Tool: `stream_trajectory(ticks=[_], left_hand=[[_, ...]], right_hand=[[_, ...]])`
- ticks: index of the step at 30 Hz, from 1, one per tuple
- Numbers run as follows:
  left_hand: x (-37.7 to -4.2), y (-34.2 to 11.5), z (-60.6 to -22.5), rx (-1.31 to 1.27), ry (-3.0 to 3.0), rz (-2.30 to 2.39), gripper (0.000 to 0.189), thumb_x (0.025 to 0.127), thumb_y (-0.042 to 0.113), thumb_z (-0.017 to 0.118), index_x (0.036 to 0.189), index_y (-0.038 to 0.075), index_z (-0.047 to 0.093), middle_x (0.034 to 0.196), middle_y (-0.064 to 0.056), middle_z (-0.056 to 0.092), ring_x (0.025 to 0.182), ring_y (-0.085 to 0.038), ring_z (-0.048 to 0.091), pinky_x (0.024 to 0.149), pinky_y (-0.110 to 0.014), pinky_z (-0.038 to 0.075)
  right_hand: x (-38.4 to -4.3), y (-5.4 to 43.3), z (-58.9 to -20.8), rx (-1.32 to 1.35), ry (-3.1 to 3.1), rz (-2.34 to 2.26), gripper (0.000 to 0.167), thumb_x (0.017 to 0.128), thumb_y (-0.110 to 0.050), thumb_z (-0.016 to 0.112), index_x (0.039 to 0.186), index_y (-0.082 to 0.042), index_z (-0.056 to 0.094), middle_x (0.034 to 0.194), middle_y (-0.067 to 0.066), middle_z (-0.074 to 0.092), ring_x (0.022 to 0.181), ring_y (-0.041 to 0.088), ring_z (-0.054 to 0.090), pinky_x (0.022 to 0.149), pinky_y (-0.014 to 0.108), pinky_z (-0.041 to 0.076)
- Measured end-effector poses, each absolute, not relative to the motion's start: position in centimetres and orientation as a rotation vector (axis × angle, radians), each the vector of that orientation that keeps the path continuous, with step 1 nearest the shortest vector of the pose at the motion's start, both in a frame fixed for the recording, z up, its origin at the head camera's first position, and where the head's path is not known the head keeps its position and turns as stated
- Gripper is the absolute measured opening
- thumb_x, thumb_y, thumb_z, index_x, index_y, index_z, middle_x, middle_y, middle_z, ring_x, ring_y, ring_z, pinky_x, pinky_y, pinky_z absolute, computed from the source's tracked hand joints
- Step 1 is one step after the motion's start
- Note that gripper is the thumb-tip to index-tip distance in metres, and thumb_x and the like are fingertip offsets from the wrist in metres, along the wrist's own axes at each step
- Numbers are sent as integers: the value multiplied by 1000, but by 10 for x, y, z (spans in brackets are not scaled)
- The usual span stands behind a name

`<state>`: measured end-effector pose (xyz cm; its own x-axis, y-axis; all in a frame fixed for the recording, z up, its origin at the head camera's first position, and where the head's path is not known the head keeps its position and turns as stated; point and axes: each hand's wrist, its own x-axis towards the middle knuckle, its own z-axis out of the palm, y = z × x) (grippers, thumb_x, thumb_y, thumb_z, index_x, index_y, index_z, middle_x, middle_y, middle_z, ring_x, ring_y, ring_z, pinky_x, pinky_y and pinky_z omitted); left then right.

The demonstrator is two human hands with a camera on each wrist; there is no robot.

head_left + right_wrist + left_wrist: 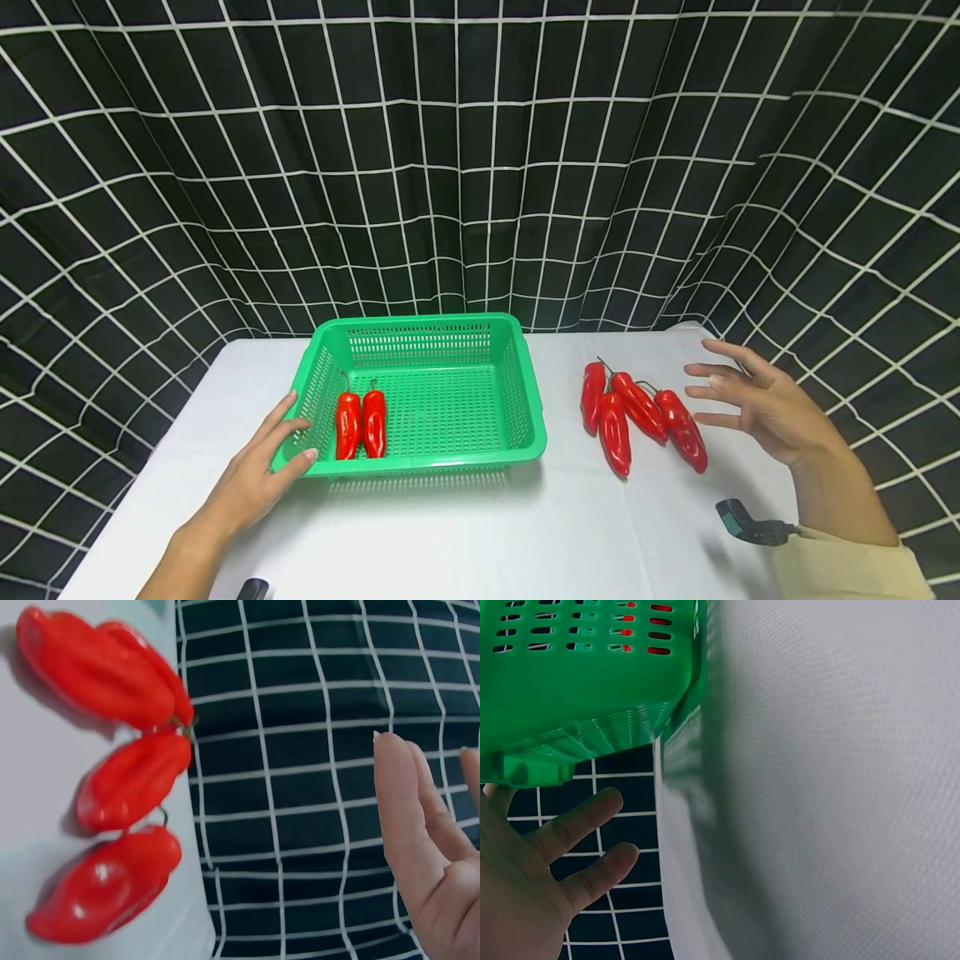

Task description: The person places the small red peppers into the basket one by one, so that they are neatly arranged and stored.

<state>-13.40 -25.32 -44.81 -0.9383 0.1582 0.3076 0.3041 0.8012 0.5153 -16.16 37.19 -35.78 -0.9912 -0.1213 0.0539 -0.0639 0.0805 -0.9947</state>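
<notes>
A green plastic basket (435, 464) stands on the white table, with two red chili peppers (348, 427) lying side by side at its left end. My left hand (251, 483) is at the basket's front left corner, its fingers spread by the rim. From the left wrist view, the fingers stretch out beside the basket wall (570, 697); firm contact is hard to make out. Several more red peppers (615, 433) lie in a loose cluster right of the basket. Just right of them, my right hand (772, 408) hovers with fingers apart, holding nothing.
White cloth (585, 533) covers the table. A black curtain with a white grid (480, 167) hangs behind and along both sides. A dark wrist-worn device (753, 525) juts out near the right sleeve (847, 567).
</notes>
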Motion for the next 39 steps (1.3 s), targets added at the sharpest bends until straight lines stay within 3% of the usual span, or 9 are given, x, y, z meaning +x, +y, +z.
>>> stream_trajectory(ticks=[9, 16, 26, 31, 36, 39], left_hand=[[-135, -254, -450, -358, -2739, -839, 37, 93, 35, 61, 123, 14, 58, 157, -4, 24, 129, -44, 39, 86, -70, 39], [-136, -255, -451, -375, -2723, -847, 37, 93, 34, 61, 123, 14, 58, 157, -4, 24, 129, -45, 39, 86, -70, 38], [-136, -255, -451, -368, -2731, -838, 37, 93, 35, 60, 123, 14, 58, 157, -4, 24, 129, -44, 39, 86, -70, 38], [-136, -255, -451, -367, -2729, -836, 37, 93, 36, 60, 123, 14, 58, 157, -4, 24, 129, -44, 39, 86, -70, 39], [-136, -255, -451, -363, -2729, -830, 37, 93, 35, 61, 123, 14, 58, 157, -3, 24, 129, -44, 39, 86, -70, 39], [-136, -255, -450, -362, -2732, -831, 37, 93, 35, 61, 124, 14, 58, 157, -3, 23, 129, -44, 39, 86, -70, 39]], right_hand=[[-168, 400, -373, -143, 2315, -1963, 52, 97, -11, 55, 144, -26, 37, 117, -8, 62, 98, 17, 67, 71, 46, 56], [-173, 414, -385, 17, 2392, -1801, 60, 97, -25, 59, 149, -31, 31, 113, -20, 59, 100, 15, 66, 81, 58, 50], [-182, 428, -406, 139, 2351, -1722, 66, 95, -31, 61, 151, -29, 26, 109, -21, 59, 103, 20, 65, 87, 60, 46], [-188, 432, -415, 204, 2317, -1689, 72, 94, -33, 63, 153, -24, 24, 121, -6, 60, 107, 26, 63, 87, 56, 48], [-194, 431, -424, 278, 2283, -1644, 78, 91, -38, 66, 154, -22, 23, 143, 20, 42, 111, 31, 60, 87, 52, 49], [-198, 427, -427, 295, 2310, -1583, 85, 89, -42, 68, 154, -17, 21, 147, 27, 34, 112, 34, 59, 86, 52, 50]])
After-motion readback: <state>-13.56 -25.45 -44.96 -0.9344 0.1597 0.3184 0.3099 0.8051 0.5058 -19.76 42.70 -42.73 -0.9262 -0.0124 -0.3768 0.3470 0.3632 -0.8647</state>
